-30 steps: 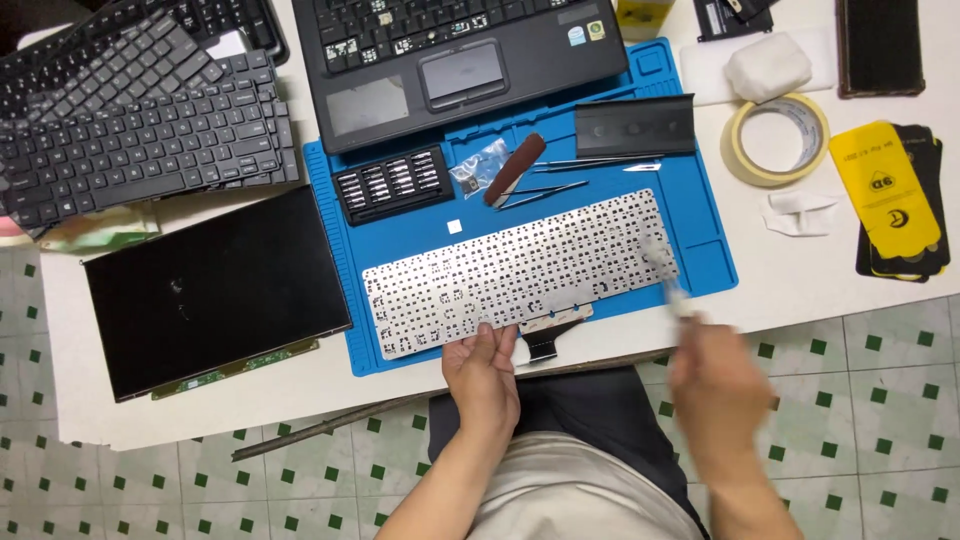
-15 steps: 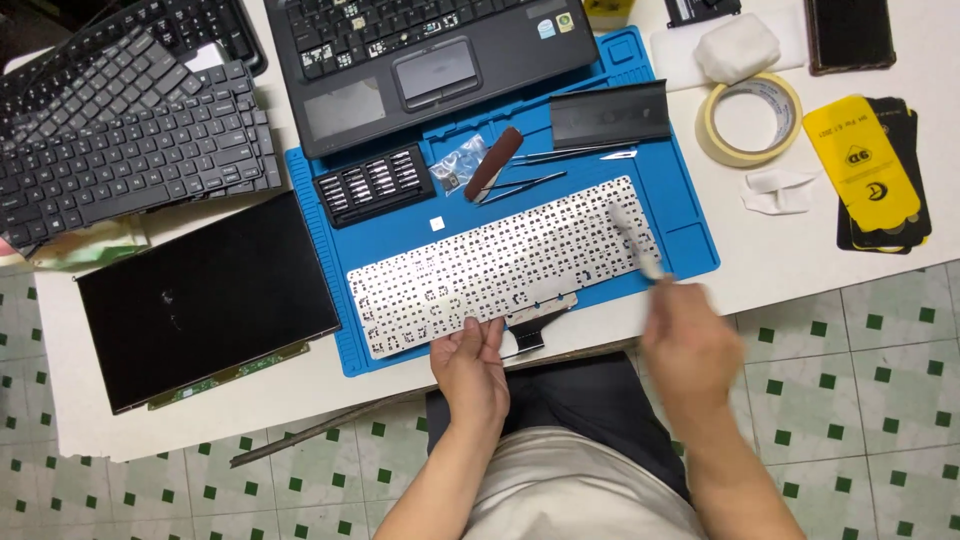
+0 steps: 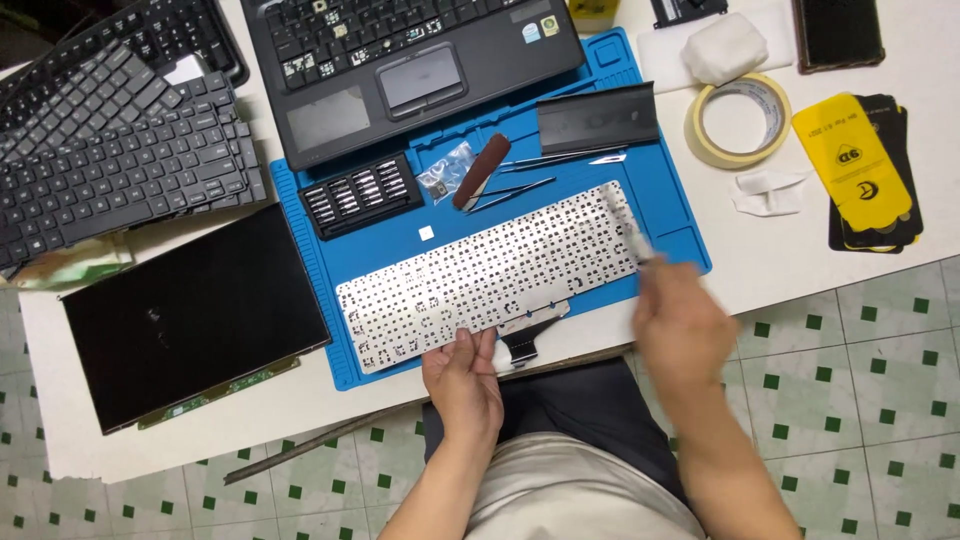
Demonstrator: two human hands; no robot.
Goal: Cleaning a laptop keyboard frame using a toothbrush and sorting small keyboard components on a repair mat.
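On the blue mat (image 3: 310, 270), the keyboard plate (image 3: 490, 275) is pinched by the left hand (image 3: 462, 380), while a blurred brush (image 3: 625, 225) is gripped by the right hand (image 3: 683, 325).

**A Little Computer Fixing Shop**

This looks like a place where laptops get fixed. A blue work mat (image 3: 310, 260) covers the middle of a white table (image 3: 780, 260). An opened laptop (image 3: 400, 70) sits at the top. Old keyboards (image 3: 110, 150) pile up in the upper left. A loose black screen (image 3: 190, 310) lies at left. A box of screwdriver bits (image 3: 362, 193) and tweezers (image 3: 515, 190) rest on the mat.
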